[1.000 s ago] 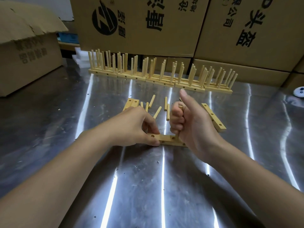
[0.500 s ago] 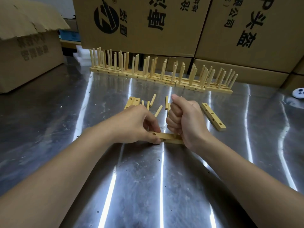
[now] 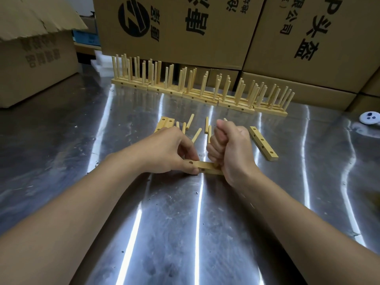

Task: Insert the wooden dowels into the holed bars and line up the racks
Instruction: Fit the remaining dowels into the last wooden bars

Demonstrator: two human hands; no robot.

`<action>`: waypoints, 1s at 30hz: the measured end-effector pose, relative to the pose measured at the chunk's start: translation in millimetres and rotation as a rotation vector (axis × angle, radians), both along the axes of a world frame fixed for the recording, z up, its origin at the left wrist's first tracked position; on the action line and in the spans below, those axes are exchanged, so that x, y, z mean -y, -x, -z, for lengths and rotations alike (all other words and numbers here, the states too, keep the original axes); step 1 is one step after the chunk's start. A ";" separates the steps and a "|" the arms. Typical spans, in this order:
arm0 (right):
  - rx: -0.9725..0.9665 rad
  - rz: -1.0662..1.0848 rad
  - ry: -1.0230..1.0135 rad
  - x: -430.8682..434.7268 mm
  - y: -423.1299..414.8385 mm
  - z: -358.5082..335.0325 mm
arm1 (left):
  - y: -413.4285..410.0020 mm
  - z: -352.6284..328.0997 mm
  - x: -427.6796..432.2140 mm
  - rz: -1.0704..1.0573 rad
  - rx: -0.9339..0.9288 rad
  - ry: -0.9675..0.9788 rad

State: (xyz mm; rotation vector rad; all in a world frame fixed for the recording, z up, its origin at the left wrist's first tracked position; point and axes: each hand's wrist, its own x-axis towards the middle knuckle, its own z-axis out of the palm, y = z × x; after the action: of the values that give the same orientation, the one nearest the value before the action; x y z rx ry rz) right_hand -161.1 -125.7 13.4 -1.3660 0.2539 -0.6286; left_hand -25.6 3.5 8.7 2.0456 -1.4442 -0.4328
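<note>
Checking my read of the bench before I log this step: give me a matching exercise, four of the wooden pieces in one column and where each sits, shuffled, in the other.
Things:
1. held bar
2. spare bar
3. finished racks
4. loose dowels

Places:
A. in a row before the cardboard boxes
B. flat, right of the right hand, which grips an upright dowel
C. scattered on the table behind both hands
D. pinched by the left hand

Pairs: 1-D, 2-B, 3-A, 4-C
</note>
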 end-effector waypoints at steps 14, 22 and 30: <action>-0.055 -0.084 0.026 0.6 3.2 -3.4 | -3.6 0.2 0.9 0.031 0.016 0.012; -0.078 0.022 0.064 2.5 7.4 -9.7 | -3.9 2.2 1.7 0.038 0.033 0.041; -0.101 0.253 0.155 -14.8 -9.8 -11.6 | -4.3 2.8 1.8 0.020 0.029 0.019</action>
State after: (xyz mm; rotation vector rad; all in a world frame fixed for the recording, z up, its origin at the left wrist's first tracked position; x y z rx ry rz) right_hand -151.3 -111.0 25.0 -1.5300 0.4725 -0.8028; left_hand -21.4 1.7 5.9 2.0325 -1.4814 -0.3973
